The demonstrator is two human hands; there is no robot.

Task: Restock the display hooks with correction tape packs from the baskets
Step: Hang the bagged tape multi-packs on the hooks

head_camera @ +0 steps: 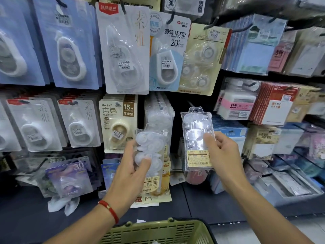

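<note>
Basket point(158, 231) below hands, clear pack point(196, 138) in right hand point(223, 155).

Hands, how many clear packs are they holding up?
2. The left hand grips a clear pack at the hanging row; the right hand holds a second pack beside it. More may hide behind.

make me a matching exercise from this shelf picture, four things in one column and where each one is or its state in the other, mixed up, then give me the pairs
Things
1. clear pack
2. stack of clear packs
3. green basket
4. BoBo 15M pack

Places or states
A. bottom edge of the view, below both arms
B. held up off the hooks by the right hand
C. hanging just left of the left hand's packs
D. gripped by the left hand at the shelf

Pairs: 1-B, 2-D, 3-A, 4-C
</note>
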